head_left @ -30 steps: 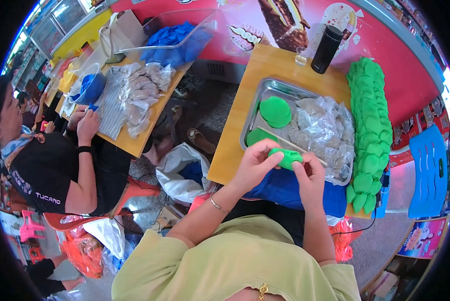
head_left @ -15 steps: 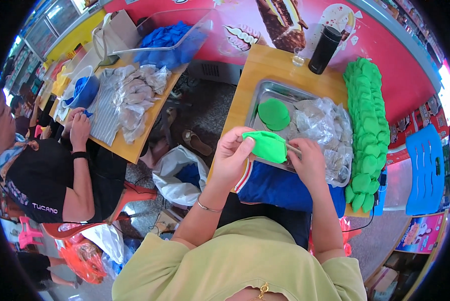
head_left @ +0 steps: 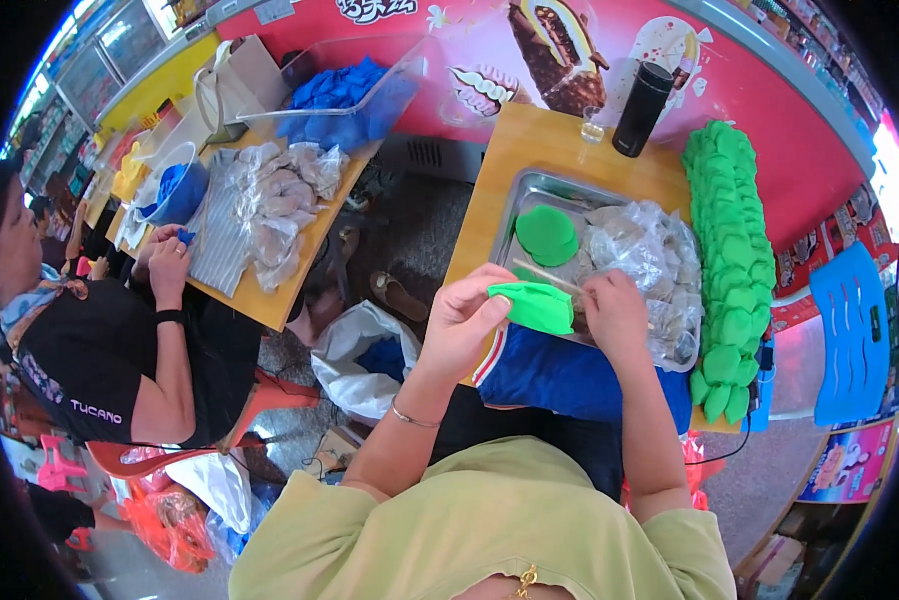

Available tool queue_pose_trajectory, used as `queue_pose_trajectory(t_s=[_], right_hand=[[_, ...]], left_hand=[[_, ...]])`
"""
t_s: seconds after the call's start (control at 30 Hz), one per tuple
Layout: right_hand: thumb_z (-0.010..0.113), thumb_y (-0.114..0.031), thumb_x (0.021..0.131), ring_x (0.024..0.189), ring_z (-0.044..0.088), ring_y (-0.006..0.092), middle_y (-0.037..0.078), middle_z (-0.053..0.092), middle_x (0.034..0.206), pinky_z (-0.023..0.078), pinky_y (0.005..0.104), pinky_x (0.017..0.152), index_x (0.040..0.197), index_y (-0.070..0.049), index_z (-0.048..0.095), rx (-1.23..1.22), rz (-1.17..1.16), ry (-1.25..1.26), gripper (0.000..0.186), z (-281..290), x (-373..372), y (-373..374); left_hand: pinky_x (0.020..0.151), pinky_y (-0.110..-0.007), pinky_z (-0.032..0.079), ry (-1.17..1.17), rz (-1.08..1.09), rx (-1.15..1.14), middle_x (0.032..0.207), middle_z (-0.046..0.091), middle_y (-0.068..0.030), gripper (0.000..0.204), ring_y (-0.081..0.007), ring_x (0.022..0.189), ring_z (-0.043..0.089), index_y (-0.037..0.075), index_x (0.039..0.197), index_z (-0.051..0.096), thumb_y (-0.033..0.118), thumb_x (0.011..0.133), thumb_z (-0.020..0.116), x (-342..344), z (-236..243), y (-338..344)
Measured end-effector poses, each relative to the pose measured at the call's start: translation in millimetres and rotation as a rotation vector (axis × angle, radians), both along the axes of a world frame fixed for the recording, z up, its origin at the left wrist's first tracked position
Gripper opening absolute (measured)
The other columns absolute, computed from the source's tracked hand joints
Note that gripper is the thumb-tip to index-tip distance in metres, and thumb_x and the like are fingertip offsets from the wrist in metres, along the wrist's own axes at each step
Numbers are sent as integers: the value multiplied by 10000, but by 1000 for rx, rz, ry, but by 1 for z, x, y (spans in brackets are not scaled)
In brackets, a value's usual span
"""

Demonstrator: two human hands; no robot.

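Observation:
Pinched between the thumb and fingers of my left hand [head_left: 461,322] is a folded, bright green fabric piece [head_left: 537,308]. My right hand [head_left: 614,312] is closed on a thin wooden stick [head_left: 549,277], which points left just above the fabric's upper edge. Both hands are over the front of a metal tray [head_left: 501,222]. Inside it, at the left, lie several round green fabric pieces [head_left: 546,232]. Clear plastic bags [head_left: 631,240] with pale contents fill the tray's right side. Dark blue cloth [head_left: 569,375] lies in front of the tray.
A long stack of green pieces [head_left: 731,260] runs along the table's right edge. Behind the tray stand a black flask [head_left: 643,112] and a small glass [head_left: 591,128]. A person [head_left: 119,350] works at another table on the left. A white sack [head_left: 354,385] sits between the tables.
The stick, earlier mostly hidden by the green fabric, now shows along its length above it. My right hand has shifted slightly, while my left still holds the fabric.

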State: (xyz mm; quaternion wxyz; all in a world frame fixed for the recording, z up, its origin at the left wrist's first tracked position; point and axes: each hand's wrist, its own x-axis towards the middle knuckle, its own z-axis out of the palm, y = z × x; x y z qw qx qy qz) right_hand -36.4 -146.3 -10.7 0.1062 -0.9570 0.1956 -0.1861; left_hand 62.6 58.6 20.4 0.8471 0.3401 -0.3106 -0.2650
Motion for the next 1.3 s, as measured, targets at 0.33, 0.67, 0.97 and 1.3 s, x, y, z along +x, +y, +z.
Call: queue_pose_trajectory(t_s=[0.33, 0.67, 0.97, 1.3], right_hand=[[598, -10, 804, 678, 564, 250, 97, 574, 790, 444, 318, 595, 996, -89, 665, 183, 105, -539, 218, 88, -58, 34], [652, 21, 740, 617, 543, 207, 80, 568, 775, 430, 289, 554, 1017, -112, 678, 245, 114, -348, 308, 75, -88, 54], [667, 2, 743, 641, 563, 221, 84, 572, 774, 453, 309, 577, 1022, -106, 679, 280, 155, -313, 299, 72, -74, 70], [601, 2, 815, 647, 513, 178, 80, 570, 772, 402, 265, 576, 1020, -37, 660, 561, 214, -384, 216, 49, -65, 78]], left_hand=[[608, -198, 369, 106, 95, -20, 919, 581, -13, 193, -60, 722, 484, -29, 1040, 637, 86, 905, 561, -3, 3, 1], [653, -197, 403, 55, 75, 15, 910, 581, -20, 224, -67, 761, 516, -31, 1077, 638, 74, 888, 583, 0, 3, 3], [669, -198, 437, -193, 52, 48, 915, 536, -31, 233, -72, 785, 530, -30, 1062, 652, -9, 831, 625, 4, 8, 6], [654, -182, 412, -156, 86, 60, 890, 546, -27, 139, -59, 772, 515, -26, 969, 673, -15, 839, 625, -1, 7, 5]])
